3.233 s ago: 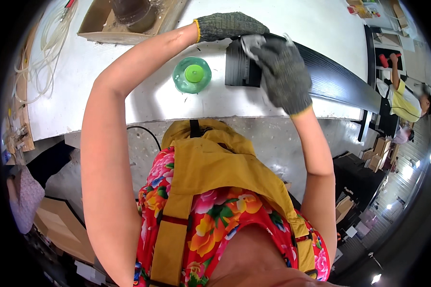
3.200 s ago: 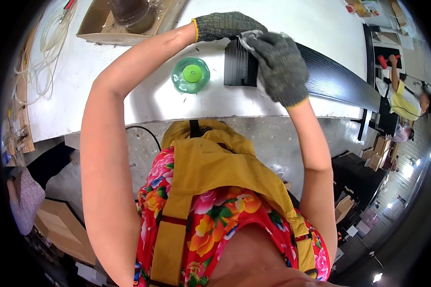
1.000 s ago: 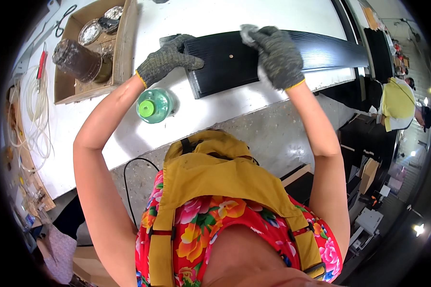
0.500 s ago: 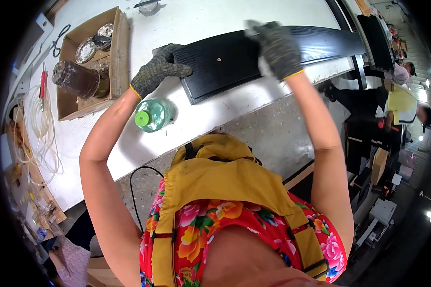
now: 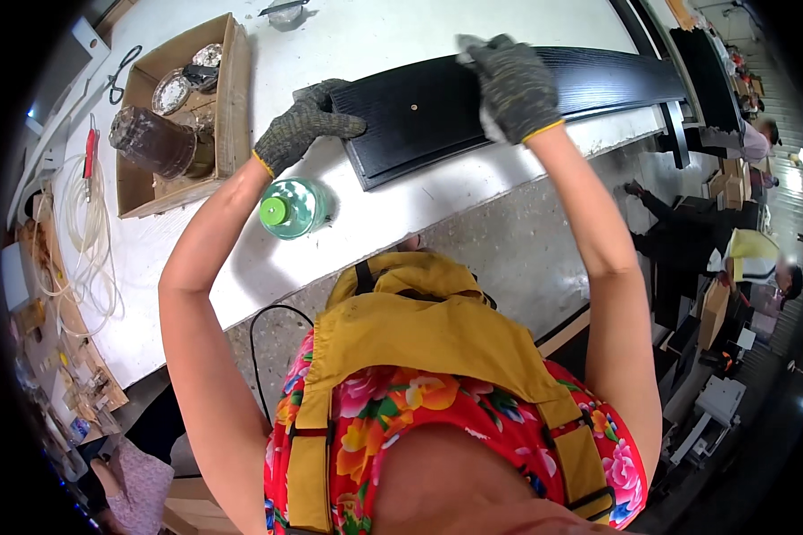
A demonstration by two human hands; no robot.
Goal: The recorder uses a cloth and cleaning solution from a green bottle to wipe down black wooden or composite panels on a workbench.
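Observation:
A long black board (image 5: 410,134) with wood-grain texture and a small hole near its left end lies across the white table. My left hand (image 5: 308,125), in a grey knit glove, grips the board's left end with the thumb laid over its top. Farther right, my gloved right hand (image 5: 516,89) is closed and pressed down on the board's face. Something pale shows under its left side, too covered to name. A clear greenish bottle (image 5: 303,207) with a green cap stands on the table just below my left wrist.
Left of my hands a wooden box (image 5: 238,98) holds a grimy brown jar (image 5: 156,143) and crusted lids. Scissors (image 5: 123,76), a red-handled tool (image 5: 90,152) and coiled clear tubing (image 5: 80,232) lie beyond it. A person in yellow (image 5: 754,257) is at the far right.
My right hand stays on the board in nearly the same place, less blurred now. The view has shifted slightly. The person in yellow appears lower at the right.

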